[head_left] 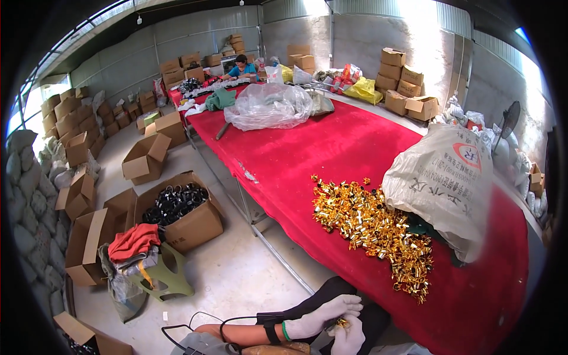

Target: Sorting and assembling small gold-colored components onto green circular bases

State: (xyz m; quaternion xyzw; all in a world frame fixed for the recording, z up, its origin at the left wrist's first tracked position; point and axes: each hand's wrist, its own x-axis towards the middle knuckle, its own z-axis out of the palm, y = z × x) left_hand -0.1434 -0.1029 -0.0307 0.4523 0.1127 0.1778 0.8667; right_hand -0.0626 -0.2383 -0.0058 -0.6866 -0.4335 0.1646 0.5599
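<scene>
Both hands wear white gloves and come together low in the view, above my dark-clad legs. My left hand (319, 316), with a green glove cuff, curves over with its fingers fairly straight. A few small shiny gold pieces (342, 323) show between the two hands. My right hand (348, 338) is bent close against them from below, fingertips at the pieces. Which fingers grip them is partly hidden. On the red-covered table (284, 195) beside me lies a large heap of similar gold clip-like pieces (373, 222). A whitish woven sack (441, 177) slumps against the heap.
A clear plastic bag (269, 106) lies farther along the table, where a person in blue (241, 70) sits. Left on the floor stand a green stool (163, 275) with red cloth (135, 241) and a carton of black parts (177, 219). Cartons and sacks line the walls.
</scene>
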